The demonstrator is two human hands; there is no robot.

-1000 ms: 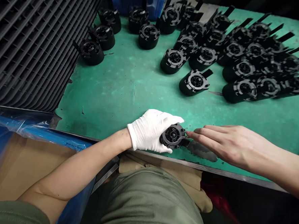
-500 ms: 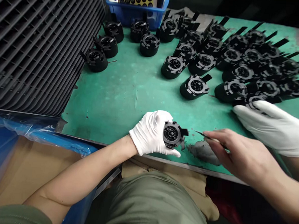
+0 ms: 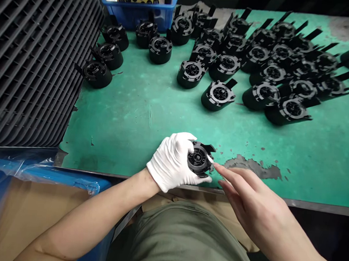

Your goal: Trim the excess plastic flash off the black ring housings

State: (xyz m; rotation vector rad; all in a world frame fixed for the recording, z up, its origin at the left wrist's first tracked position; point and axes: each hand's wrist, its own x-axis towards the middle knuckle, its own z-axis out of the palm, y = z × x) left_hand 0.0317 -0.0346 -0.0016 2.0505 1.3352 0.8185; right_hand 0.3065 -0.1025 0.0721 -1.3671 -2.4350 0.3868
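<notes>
Open bench (image 3: 119, 119) beyond front edge, black part (image 3: 198, 158) clasped by left fingers (image 3: 188, 137), right fingers (image 3: 227, 174) bent beside it (their grip I cannot tell)

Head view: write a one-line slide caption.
Left hand, gloved in white, grips a black round part over a green worktop; bare right hand reaches its rim.

We had open green surface (image 3: 116, 115) at centre left; clustered black housings (image 3: 272, 73) blocked the upper right.
</notes>
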